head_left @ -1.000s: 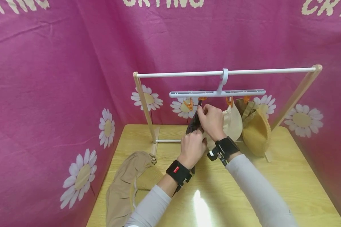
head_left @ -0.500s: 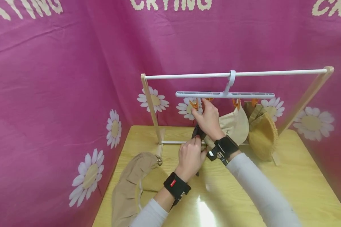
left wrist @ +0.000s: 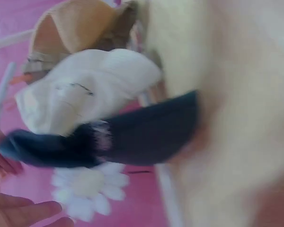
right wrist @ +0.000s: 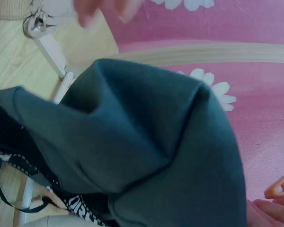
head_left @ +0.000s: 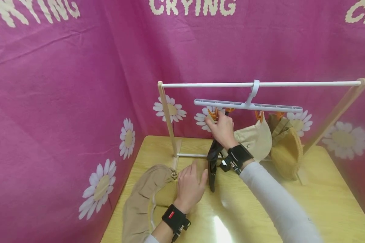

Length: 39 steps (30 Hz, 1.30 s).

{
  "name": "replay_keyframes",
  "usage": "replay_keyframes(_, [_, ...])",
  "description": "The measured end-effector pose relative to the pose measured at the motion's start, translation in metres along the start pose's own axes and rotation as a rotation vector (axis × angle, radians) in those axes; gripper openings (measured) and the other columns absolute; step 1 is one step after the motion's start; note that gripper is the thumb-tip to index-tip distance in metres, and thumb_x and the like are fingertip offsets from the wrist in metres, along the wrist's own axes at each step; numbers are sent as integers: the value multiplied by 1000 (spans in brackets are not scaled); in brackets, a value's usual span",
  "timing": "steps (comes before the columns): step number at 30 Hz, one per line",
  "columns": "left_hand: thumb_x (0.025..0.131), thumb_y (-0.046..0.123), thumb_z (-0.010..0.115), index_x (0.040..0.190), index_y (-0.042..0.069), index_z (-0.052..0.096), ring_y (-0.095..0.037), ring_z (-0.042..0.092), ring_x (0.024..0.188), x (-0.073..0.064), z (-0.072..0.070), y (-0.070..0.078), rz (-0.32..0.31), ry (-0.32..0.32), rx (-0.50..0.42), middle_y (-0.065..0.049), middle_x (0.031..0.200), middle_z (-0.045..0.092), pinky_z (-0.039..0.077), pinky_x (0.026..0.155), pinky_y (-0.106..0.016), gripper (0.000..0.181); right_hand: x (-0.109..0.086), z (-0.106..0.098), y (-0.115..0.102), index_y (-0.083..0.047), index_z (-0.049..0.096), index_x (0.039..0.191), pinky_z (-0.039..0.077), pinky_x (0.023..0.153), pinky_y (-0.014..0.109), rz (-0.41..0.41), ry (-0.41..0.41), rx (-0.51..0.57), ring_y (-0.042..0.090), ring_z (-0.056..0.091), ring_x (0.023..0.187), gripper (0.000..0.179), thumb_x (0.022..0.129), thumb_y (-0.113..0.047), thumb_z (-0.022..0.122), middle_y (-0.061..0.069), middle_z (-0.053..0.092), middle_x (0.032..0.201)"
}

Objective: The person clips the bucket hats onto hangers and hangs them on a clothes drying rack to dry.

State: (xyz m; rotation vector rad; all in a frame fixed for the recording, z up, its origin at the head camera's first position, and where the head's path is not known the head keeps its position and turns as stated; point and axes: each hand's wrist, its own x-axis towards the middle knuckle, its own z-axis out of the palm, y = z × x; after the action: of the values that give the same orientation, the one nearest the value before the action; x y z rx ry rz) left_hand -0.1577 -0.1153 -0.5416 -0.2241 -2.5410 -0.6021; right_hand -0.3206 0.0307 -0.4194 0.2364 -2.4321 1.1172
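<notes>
A dark cap (head_left: 214,150) with a visor hangs by its strap beneath a grey-white hanger (head_left: 247,106). It appears dark blue-green in the right wrist view, where the cap (right wrist: 156,142) fills the middle and shows a lettered inner band. My right hand (head_left: 225,131) is up at the hanger's left end, with thumb and fingers either side of an orange clip (head_left: 213,114); the same clip (right wrist: 281,184) shows beside the fingers at the right edge. My left hand (head_left: 191,185), fingers stretched, is apart from the cap, just left of it above the table.
A cream cap (head_left: 255,138) and a yellow-brown hat (head_left: 287,152) hang to the right from other orange clips. The hanger hooks on a white rod (head_left: 200,85) of a wooden-sided rack. A tan hat (head_left: 140,202) lies on the wooden table (head_left: 255,209) at left.
My left hand has let go of the dark cap and moved down and left. The right hand has gone up from the cap to the orange clip. The hanger now tilts slightly.
</notes>
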Motion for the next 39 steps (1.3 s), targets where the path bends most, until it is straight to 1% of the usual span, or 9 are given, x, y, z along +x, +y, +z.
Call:
replay_keyframes(3, [109,43,52,141,-5,57,-35,69,114,-16,-2,-29,-111,-59,-24,-20,126,71,55,94,-50,58,4,4,-3,-3,69,110,52,87,59,11,15,15,44,71,94,39,93,-37,73,19,75,96])
replay_keyframes(6, [103,37,64,139,-7,57,-40,64,121,-28,-4,-64,-204,-84,0,-24,130,67,51,99,-55,57,7,7,-5,-2,66,102,51,84,56,32,6,47,42,68,90,39,93,-40,72,16,71,90])
replay_keyframes(9, [94,37,74,136,-8,57,-45,57,127,-35,-6,-99,-268,-110,44,-27,134,61,46,101,-61,64,6,9,-4,-2,64,96,49,81,54,74,8,73,41,65,87,39,94,-40,72,14,65,84])
replay_keyframes(14, [89,44,79,139,-10,54,-52,46,135,-30,-18,-151,-339,-167,88,-33,139,55,41,102,-71,78,8,11,-1,-2,67,97,49,83,54,104,70,99,42,66,88,35,95,-36,75,14,67,82])
replay_keyframes(19, [94,42,74,141,-13,50,-57,47,133,-18,-32,-190,-407,-261,47,-35,140,53,44,98,-73,76,9,14,-5,-3,67,94,48,82,54,86,103,106,42,67,85,36,95,-38,75,14,68,79])
replay_keyframes(24, [93,42,73,147,-13,46,-59,51,128,-9,-46,-208,-483,-422,-44,-38,141,53,44,101,-70,82,8,14,-6,-5,64,83,48,75,51,88,130,106,38,67,78,37,95,-38,75,11,66,72])
replay_keyframes(29, [89,38,75,146,-17,44,-60,52,127,-9,-54,-214,-519,-517,-133,-43,137,54,45,103,-66,85,9,15,-4,-6,66,85,44,70,44,60,135,143,32,64,73,37,96,-40,76,9,65,70])
replay_keyframes(33, [85,37,81,145,-18,44,-61,47,131,-9,-52,-221,-561,-543,-153,-44,140,50,43,106,-67,90,10,16,-1,-8,67,90,42,68,39,26,132,165,28,62,71,38,96,-45,74,8,66,71])
replay_keyframes(39, [78,39,89,125,-17,57,-55,54,116,-12,-43,-235,-522,-509,-95,-38,120,58,47,98,-62,80,9,16,-3,-7,70,92,43,67,39,11,162,194,29,64,71,36,95,-42,77,9,69,71])
